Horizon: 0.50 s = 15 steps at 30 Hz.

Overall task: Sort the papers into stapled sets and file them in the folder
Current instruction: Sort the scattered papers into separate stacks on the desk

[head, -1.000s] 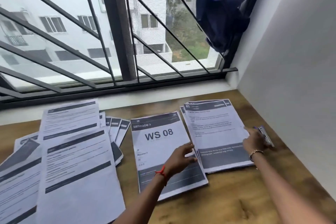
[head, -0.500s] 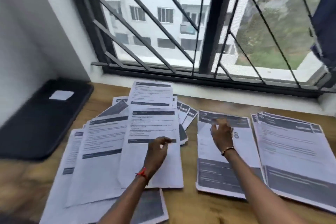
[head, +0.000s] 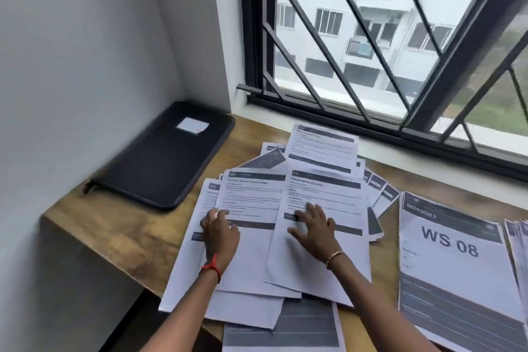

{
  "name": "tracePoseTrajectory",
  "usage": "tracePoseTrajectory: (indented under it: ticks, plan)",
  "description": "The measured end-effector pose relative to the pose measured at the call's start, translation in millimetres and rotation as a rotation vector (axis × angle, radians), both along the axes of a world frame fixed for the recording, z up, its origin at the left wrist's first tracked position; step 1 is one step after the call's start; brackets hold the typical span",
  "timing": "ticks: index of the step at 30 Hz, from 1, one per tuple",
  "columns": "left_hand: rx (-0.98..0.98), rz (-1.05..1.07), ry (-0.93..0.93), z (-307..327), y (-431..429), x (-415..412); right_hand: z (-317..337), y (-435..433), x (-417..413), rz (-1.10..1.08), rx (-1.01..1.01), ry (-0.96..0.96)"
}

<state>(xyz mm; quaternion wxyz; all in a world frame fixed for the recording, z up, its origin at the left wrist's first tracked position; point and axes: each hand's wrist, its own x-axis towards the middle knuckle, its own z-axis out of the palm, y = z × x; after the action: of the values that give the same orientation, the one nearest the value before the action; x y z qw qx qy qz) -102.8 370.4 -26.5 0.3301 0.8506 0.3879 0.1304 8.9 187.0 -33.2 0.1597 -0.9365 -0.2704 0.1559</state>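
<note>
Room: a corner by a barred window (head: 400,37), white wall on the left, apartment blocks outside.
Table (head: 128,231): wooden top running along the sill, carrying everything.
Loose papers (head: 251,200): printed sheets fanned and overlapping in the middle of the table, some hanging over the near edge; they look unsorted.
Left hand (head: 220,233): fingers bent at the left edge of one sheet in the pile; I cannot tell whether they pinch it or only rest on it.
Right hand (head: 314,230): released, fingers spread flat on the topmost sheet, gripping nothing.
WS 08 sheet (head: 448,240): lies apart to the right of the pile, with another stack (head: 518,237) just beside it at the frame edge.
Folder (head: 163,157): black, zipped, flat against the wall, left of the papers and not touching them.
Handling: the sheets should be very light, limp and slick on one another; a flat palm will likely slide one out, and a lifted one will sag.
Where to take hold: probably a free corner or side edge, thumb on top, fingers beneath.
Risk: neighbouring sheets may drag along, and those overhanging the edge could slip off.
</note>
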Motion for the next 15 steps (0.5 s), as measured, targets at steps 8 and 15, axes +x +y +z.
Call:
tracePoseTrajectory:
  ticks: [8,15]
  plan:
    - [-0.115,-0.012,0.146,-7.0,14.4,1.5,-6.2,39.8,-30.8,0.107,-0.141,0.071]
    - [-0.259,-0.014,-0.077,-8.7,30.7,-2.2,-2.1,84.9,-58.7,0.228,-0.133,0.101]
